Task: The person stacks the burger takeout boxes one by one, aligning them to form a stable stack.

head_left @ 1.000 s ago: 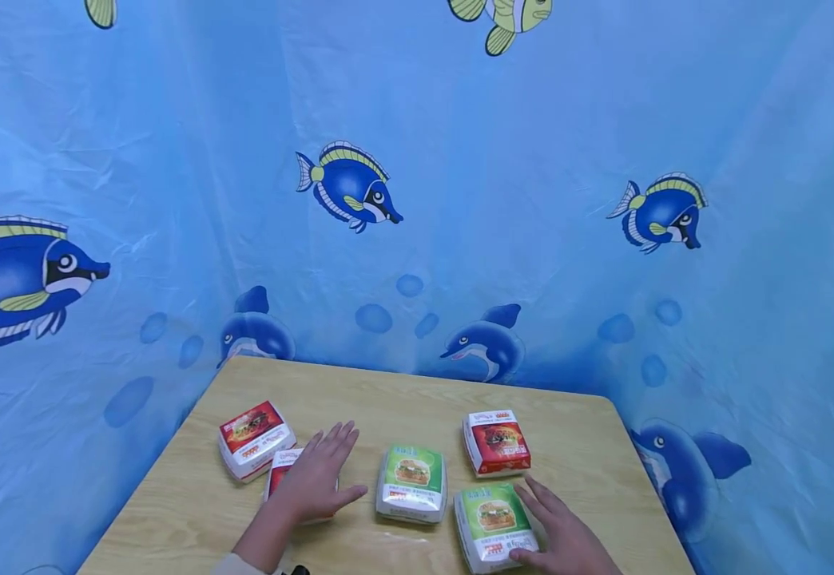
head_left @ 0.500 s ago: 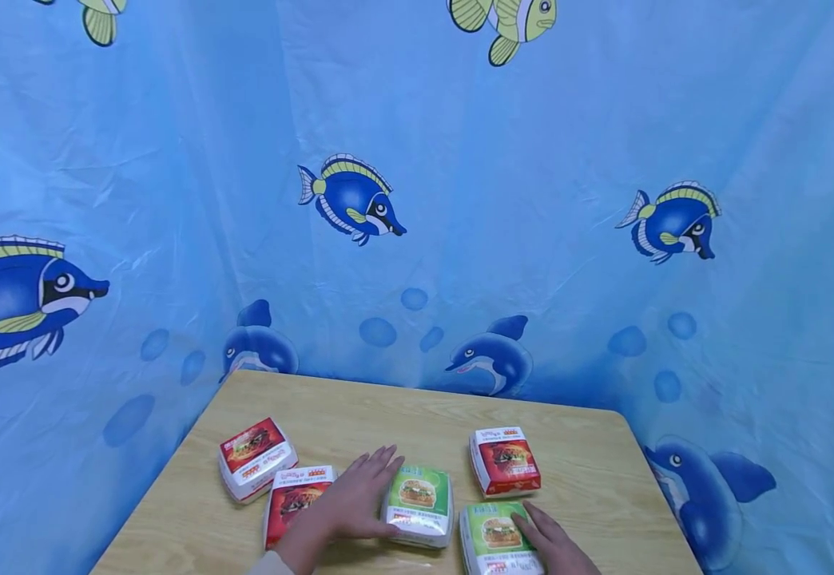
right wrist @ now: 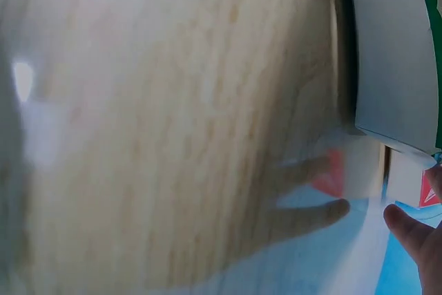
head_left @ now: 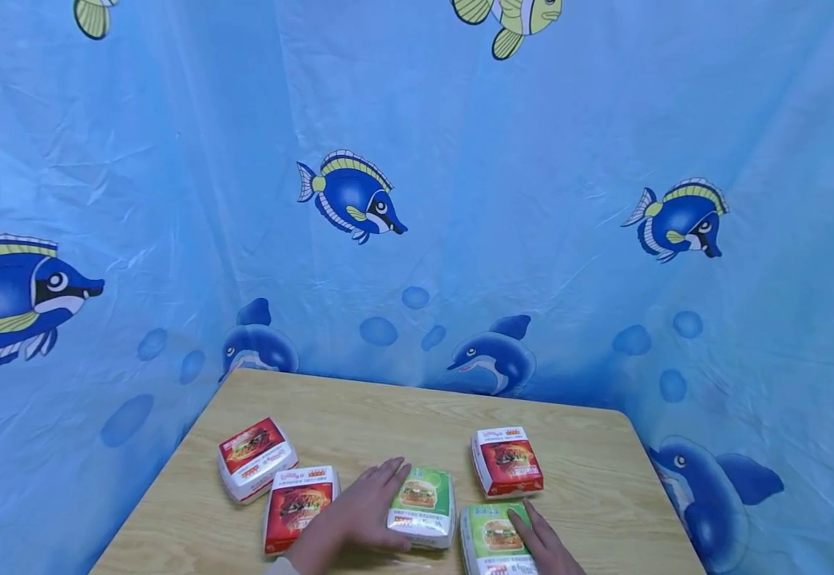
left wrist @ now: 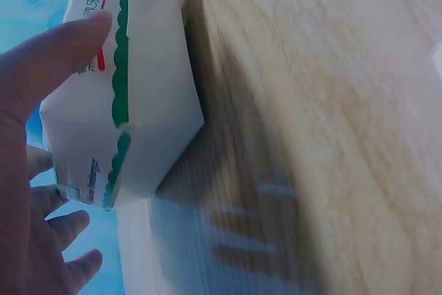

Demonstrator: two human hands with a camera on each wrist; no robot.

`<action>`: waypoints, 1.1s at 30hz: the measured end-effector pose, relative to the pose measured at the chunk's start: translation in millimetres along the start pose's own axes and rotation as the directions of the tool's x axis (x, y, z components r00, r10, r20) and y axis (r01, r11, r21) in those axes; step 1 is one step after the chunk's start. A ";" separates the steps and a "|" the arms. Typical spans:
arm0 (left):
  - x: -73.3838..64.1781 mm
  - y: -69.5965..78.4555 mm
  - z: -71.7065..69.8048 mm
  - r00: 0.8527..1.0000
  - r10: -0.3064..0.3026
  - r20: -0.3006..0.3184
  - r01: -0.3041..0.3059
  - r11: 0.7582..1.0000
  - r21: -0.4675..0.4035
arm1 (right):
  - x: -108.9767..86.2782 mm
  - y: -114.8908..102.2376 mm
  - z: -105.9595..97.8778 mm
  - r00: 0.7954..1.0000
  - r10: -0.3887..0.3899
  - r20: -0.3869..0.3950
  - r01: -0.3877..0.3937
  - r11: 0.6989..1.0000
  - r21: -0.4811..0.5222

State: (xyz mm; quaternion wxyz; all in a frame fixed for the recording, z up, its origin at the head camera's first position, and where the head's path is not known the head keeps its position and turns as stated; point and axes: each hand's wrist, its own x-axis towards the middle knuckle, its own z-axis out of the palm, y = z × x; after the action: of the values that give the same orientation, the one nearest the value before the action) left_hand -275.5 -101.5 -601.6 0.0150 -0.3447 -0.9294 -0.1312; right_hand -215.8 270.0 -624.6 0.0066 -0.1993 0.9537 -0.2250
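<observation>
Two green-and-white burger boxes sit side by side on the table, printed lids up. My left hand (head_left: 371, 511) is at the left side of the middle burger box (head_left: 424, 503). In the left wrist view its thumb (left wrist: 72, 45) overlaps the box's printed side, while the other fingers extend loosely past the far end. My right hand (head_left: 548, 545) lies along the right edge of the other green burger box (head_left: 498, 533), a finger reaching over its lid. The right wrist view shows another finger (right wrist: 411, 233) extended past this box's corner; most of that hand is out of frame.
Two red burger boxes stand at the left, one farther back (head_left: 257, 459) and one nearer (head_left: 300, 509), beside my left forearm. A third red burger box (head_left: 506, 463) stands behind the right green one. A blue fish-print curtain (head_left: 417, 263) surrounds the wooden table (head_left: 367, 407).
My left hand has moved right, from over the nearer red box to the middle green box. The right hand has drawn slightly closer along its box. The head view has shifted a little.
</observation>
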 end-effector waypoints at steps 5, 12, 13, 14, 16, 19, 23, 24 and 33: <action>-3.2 0.4 3.8 0.999 -0.034 -0.025 0.034 0.999 -0.029 | -3.1 6.6 6.3 0.998 -0.033 -0.059 0.033 0.999 0.003; -12.1 4.2 7.6 0.994 -0.110 -0.011 0.108 0.987 -0.119 | -3.4 -3.0 7.2 0.996 0.085 -0.017 -0.085 0.995 0.049; -13.7 4.0 8.2 0.993 -0.114 -0.008 0.113 0.987 -0.114 | -2.9 -4.0 7.2 0.995 0.095 -0.005 -0.095 0.994 0.051; -15.2 3.6 8.7 0.993 -0.117 -0.007 0.115 0.988 -0.106 | -2.5 -5.1 6.9 0.994 0.105 0.001 -0.105 0.994 0.045; -18.1 2.1 9.4 0.992 -0.124 -0.001 0.124 0.988 -0.088 | -1.2 -6.0 5.9 0.994 0.106 0.001 -0.106 0.994 0.030; -21.7 -0.3 8.7 0.990 -0.138 0.010 0.138 0.987 -0.076 | 0.9 -6.6 3.5 0.995 0.101 0.001 -0.101 0.995 0.014; -24.5 -0.8 9.1 0.988 -0.155 0.011 0.155 0.984 -0.089 | 2.1 -7.5 0.7 0.989 0.143 0.030 -0.144 0.989 0.032; -24.6 -0.1 9.8 0.987 -0.159 0.008 0.159 0.983 -0.092 | 2.1 -7.9 0.0 0.987 0.158 0.042 -0.160 0.986 0.043; -23.1 7.2 14.6 0.979 -0.204 0.010 0.202 0.961 -0.191 | 1.5 -17.3 -1.1 0.943 0.307 0.127 -0.320 0.943 0.093</action>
State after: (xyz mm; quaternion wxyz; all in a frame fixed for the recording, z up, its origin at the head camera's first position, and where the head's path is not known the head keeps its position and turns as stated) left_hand -252.4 -107.3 -616.8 -0.0273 -0.2470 -0.9428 -0.2223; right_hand -210.8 255.7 -616.1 0.1063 -0.0564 0.9573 -0.2630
